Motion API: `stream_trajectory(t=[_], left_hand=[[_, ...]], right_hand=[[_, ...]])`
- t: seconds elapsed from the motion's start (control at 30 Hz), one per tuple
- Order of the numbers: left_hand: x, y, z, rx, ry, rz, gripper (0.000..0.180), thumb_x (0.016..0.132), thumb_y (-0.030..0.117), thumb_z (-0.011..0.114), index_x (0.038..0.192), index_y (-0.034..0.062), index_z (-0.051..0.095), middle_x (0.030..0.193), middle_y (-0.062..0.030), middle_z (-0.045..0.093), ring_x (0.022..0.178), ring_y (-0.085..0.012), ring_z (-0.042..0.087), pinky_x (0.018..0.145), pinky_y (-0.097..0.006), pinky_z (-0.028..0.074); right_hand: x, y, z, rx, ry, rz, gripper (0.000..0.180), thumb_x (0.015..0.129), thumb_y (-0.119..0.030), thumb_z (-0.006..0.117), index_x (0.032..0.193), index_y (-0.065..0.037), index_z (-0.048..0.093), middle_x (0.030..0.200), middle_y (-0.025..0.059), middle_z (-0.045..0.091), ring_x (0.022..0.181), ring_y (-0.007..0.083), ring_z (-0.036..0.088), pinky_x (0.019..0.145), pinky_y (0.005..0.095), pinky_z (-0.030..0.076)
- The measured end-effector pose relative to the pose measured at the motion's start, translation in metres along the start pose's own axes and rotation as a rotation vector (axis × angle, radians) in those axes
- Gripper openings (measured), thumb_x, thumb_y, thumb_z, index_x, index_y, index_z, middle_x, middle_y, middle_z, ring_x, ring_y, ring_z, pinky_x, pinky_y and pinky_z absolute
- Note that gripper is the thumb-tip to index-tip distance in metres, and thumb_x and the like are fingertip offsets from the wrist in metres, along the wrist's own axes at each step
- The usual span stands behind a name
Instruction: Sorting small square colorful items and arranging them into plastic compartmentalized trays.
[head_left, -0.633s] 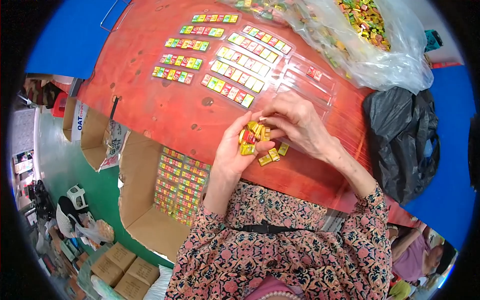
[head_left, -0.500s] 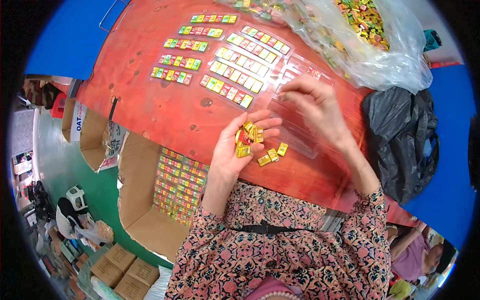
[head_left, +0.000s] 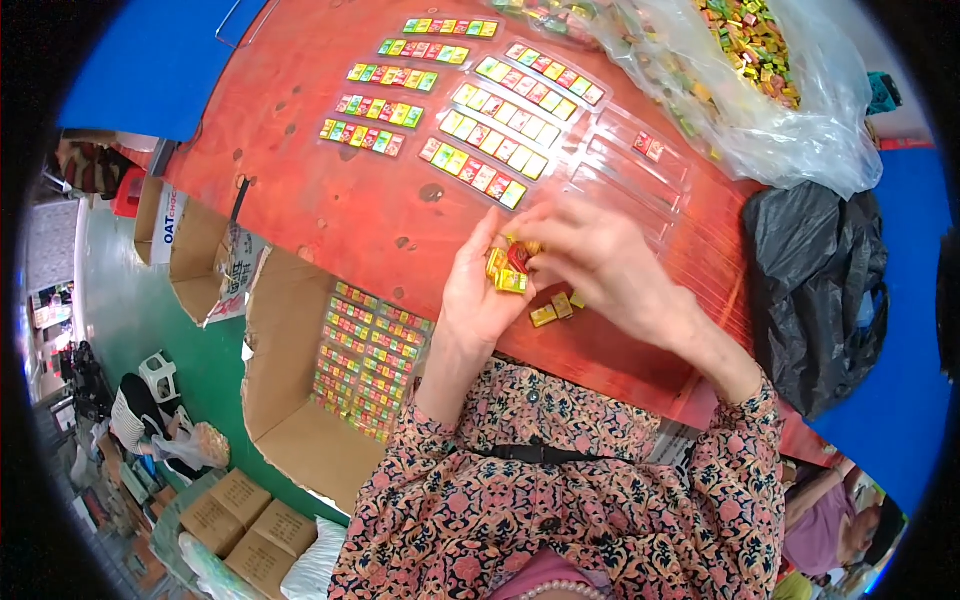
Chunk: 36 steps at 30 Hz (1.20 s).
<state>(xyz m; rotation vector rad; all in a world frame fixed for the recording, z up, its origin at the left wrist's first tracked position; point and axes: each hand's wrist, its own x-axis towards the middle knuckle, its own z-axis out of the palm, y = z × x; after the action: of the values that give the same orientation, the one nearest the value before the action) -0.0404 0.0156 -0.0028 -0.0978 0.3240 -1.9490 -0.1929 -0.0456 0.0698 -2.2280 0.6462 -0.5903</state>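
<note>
My left hand (head_left: 475,292) is cupped palm up over the near part of the red table (head_left: 340,210), holding several small wrapped yellow and red blocks (head_left: 510,281). Over its fingertips reaches my right hand (head_left: 625,275), its fingers blurred and touching or very near the blocks; whether one is pinched there cannot be made out. A few loose yellow blocks (head_left: 544,316) lie on the table just under the right hand. Beyond it sits a clear plastic tray (head_left: 668,178) with slots, holding a few red blocks (head_left: 648,146) in its far slot.
Clear trays with rows of coloured blocks (head_left: 371,137) lie farther left on the table. A big clear bag (head_left: 800,140) of loose blocks stands at far right, a black plastic bag (head_left: 815,290) nearer. Left of me an open cardboard box (head_left: 275,360) holds filled trays (head_left: 368,360).
My right hand has moved left from above the clear tray to the blocks in my left palm. A red block shows in the tray's far slot as before. The view has shifted slightly.
</note>
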Motion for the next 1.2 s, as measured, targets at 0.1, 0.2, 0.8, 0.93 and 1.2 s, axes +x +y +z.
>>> stream_trajectory(t=[0.1,0.2,0.8,0.93,1.2], left_hand=[[0.002,-0.013,0.027,0.261,0.476,0.131,0.046,0.097,0.035,0.035,0.121,-0.002,0.047,0.114,-0.0172,0.057,0.102,-0.0268,0.058,0.086,-0.04,0.049],[-0.008,-0.001,0.013,0.151,0.346,0.057,0.044,0.097,0.034,0.036,0.121,-0.0019,0.047,0.114,-0.0166,0.057,0.104,-0.0264,0.057,0.085,-0.041,0.05],[0.009,-0.018,0.034,0.84,0.402,0.233,0.025,0.088,0.013,0.059,0.108,0.0,0.057,0.086,-0.0114,0.063,0.055,-0.0097,0.054,0.035,-0.017,0.033],[0.015,-0.02,0.029,1.005,0.439,0.336,0.018,0.082,0.007,0.066,0.098,0.0006,0.06,0.078,-0.0073,0.063,0.053,-0.0091,0.055,0.035,-0.017,0.034],[-0.014,0.002,0.027,0.974,0.524,0.378,0.01,0.084,0.005,0.061,0.094,0.0023,0.059,0.077,-0.0124,0.062,0.053,-0.0107,0.054,0.034,-0.016,0.033]], right_hand=[[0.0,-0.006,0.015,-0.117,-0.044,0.017,0.018,0.076,-0.005,0.057,0.094,-0.004,0.058,0.09,0.0102,0.055,0.076,0.0271,0.06,0.063,0.0354,0.05],[0.001,-0.006,0.009,-0.123,-0.066,-0.038,0.012,0.076,-0.008,0.056,0.087,-0.003,0.055,0.082,0.0103,0.051,0.074,0.0294,0.057,0.058,0.0389,0.047],[0.002,0.037,-0.034,0.74,0.123,0.496,0.01,0.084,-0.011,0.063,0.091,-0.003,0.062,0.081,-0.0001,0.063,0.074,0.0054,0.058,0.065,0.0187,0.045],[0.004,0.015,-0.025,0.46,0.027,0.446,0.015,0.082,-0.01,0.063,0.091,0.002,0.061,0.079,0.0006,0.062,0.073,0.0043,0.052,0.065,0.0236,0.044],[-0.04,0.013,-0.013,-0.173,-0.242,0.031,0.021,0.075,-0.008,0.059,0.095,-0.004,0.06,0.082,0.0125,0.05,0.069,0.0304,0.055,0.06,0.0374,0.046]])
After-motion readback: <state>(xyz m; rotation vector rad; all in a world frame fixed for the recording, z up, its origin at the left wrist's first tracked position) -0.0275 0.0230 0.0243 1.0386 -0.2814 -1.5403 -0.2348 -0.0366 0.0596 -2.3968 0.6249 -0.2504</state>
